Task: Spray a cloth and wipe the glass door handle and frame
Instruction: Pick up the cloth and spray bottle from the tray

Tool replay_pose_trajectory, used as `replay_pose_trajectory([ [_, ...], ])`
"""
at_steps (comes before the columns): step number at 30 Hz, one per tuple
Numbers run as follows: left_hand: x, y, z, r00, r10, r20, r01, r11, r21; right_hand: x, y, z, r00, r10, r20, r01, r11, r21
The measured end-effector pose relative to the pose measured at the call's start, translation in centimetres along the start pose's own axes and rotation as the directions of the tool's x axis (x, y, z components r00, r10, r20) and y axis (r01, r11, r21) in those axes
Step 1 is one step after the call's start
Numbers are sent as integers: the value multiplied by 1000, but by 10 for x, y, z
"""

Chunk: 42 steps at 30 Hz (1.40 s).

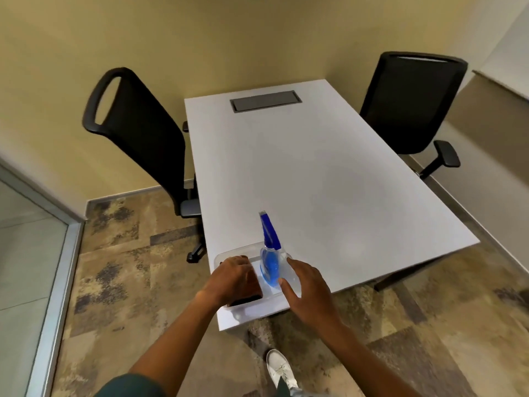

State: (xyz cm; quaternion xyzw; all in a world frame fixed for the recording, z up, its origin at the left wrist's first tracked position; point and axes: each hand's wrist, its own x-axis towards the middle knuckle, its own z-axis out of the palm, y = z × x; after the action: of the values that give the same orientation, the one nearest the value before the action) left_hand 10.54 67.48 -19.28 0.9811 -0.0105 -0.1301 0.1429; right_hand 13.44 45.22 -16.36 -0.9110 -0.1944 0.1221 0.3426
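A clear plastic tray [229, 252] sits at the near left corner of the white table [329, 179]. In it stands a spray bottle [270, 265] with blue liquid and a blue trigger head. Beside the bottle lies a dark brown cloth [247, 299], mostly covered by my left hand [233, 277], which rests on top of it with fingers curved over it. My right hand [307, 287] hovers just right of the bottle, fingers spread and relaxed, thumb near the bottle's base, holding nothing. The glass door's metal frame [61, 282] runs along the left edge of the view.
Two black office chairs stand at the table: one [137, 130] on the left, one [412, 101] at the far right. A grey cable hatch [265, 101] is set in the far end of the table. My white shoe [279, 365] is on the patterned carpet.
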Motion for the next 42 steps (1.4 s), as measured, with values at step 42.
replay_pose_trajectory([
  [42, 6, -32, -43, 986, 132, -106, -137, 989, -51, 44, -4, -34, 1000, 22, 19, -25, 982, 186],
])
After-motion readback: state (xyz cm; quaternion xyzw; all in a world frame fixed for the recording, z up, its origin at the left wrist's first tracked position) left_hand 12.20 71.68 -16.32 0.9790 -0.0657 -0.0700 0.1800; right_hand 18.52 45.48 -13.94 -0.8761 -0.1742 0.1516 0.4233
